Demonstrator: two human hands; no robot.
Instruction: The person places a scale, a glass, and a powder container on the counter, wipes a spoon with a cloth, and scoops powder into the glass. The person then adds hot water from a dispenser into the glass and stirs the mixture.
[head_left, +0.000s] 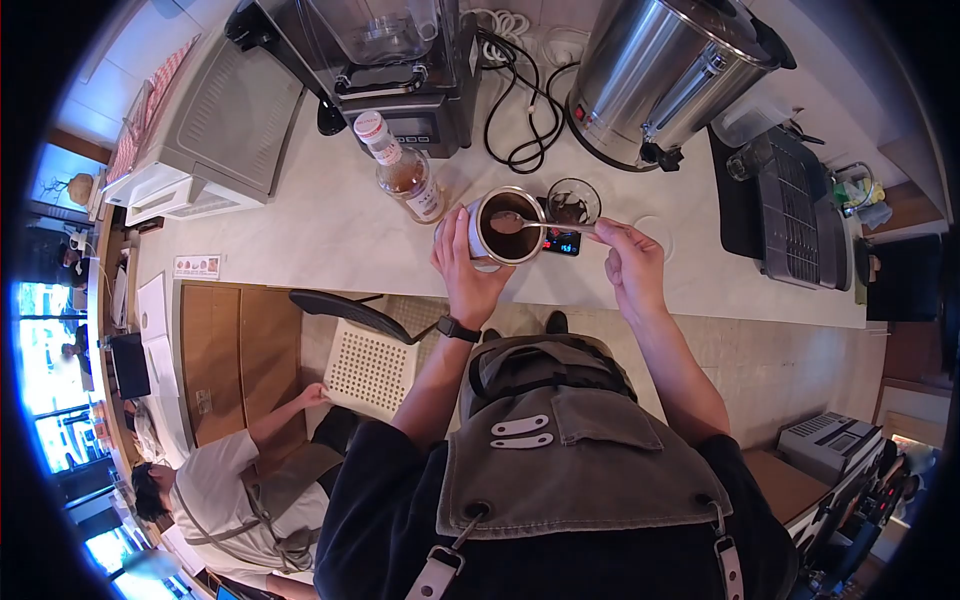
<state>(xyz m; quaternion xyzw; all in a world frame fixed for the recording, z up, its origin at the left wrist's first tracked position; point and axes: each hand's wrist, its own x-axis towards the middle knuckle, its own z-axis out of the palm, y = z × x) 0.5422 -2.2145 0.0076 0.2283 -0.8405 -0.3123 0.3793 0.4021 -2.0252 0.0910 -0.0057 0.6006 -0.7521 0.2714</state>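
Observation:
My left hand [462,265] is wrapped around a metal-rimmed canister [477,225], tilted so that its mouth faces me. Dark brown powder [512,245] lies inside. Between the thumb and fingers of my right hand [632,265] is the handle of a spoon [560,227]. Its bowl, heaped with brown powder, is over the canister's mouth. Just behind, a small glass [574,199] with something dark at its bottom stands on a digital scale [562,243] with a lit display; the canister partly hides the scale. A bottle [408,182] of amber liquid stands left of the canister.
At the back are a blender [410,110], coiled black cables [530,150] and a steel urn with a tap [660,80]. A white appliance [220,120] stands left, a dish rack [800,210] right. Below left, another person [240,490] touches a cream perforated stool [370,365].

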